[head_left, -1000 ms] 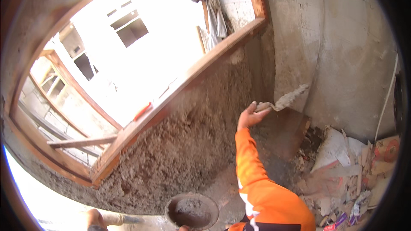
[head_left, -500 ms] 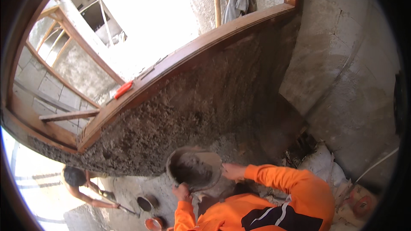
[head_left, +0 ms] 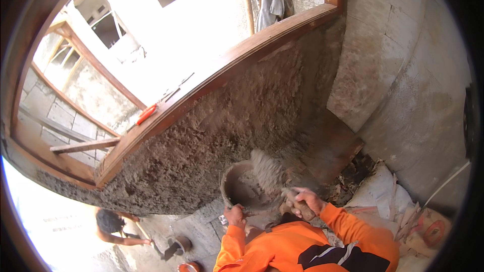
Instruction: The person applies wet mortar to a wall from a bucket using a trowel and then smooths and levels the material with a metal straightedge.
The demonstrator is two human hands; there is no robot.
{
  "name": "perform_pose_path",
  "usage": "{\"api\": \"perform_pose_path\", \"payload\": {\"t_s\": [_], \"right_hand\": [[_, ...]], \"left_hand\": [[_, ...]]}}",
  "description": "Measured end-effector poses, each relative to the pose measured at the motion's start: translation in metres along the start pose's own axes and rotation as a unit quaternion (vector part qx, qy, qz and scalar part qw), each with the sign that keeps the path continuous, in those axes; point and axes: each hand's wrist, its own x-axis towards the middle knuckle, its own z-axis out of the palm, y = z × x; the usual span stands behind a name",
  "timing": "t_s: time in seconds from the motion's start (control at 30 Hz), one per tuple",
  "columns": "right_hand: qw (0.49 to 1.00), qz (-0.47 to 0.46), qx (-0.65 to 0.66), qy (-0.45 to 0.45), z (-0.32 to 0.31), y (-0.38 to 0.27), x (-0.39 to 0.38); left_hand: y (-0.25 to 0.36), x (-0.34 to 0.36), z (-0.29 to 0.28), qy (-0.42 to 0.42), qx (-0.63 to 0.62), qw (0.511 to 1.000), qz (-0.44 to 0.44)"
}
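Note:
My left hand (head_left: pixel 235 215) grips the near rim of a round mortar bucket (head_left: pixel 225 187), fingers closed over its edge. Grey wet mortar lies inside. In my right hand (head_left: pixel 308 201) is the handle of a trowel (head_left: pixel 288 192); its blade is hidden under a heap of mortar (head_left: pixel 267 170) above the bucket's right side. Beyond the bucket rises a low wall (head_left: pixel 201 126) coated in rough, wet mortar, smoother toward its right end.
A wooden window frame (head_left: pixel 227 63) tops the wall, with a red-handled tool (head_left: pixel 146 114) on its sill. At lower left a person (head_left: pixel 108 221) bends with a long-handled tool near a dark bucket (head_left: pixel 182 244) and an orange one (head_left: pixel 189 267). Sacks (head_left: pixel 378 191) lie at right.
My right hand has moved right and lifted the trowel, now heaped with mortar, over the bucket. The bucket and left hand sit further right in view. The other person's tool has reached the dark bucket.

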Motion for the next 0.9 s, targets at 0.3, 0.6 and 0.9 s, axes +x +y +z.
{"api": "perform_pose_path", "payload": {"t_s": [0.3, 0.6, 0.9], "right_hand": [[0.762, -0.539, 0.114, 0.339, 0.083, -0.07, 0.092], [0.601, -0.627, -0.121, 0.481, 0.02, -0.187, 0.313], [0.808, -0.095, -0.58, -0.049, 0.031, 0.099, 0.131]], "left_hand": [[0.034, 0.022, -0.061, 0.044, 0.053, 0.996, 0.047], [0.042, 0.018, -0.125, 0.119, 0.096, 0.985, 0.075], [0.044, 0.019, -0.12, 0.178, 0.054, 0.98, 0.063]]}}
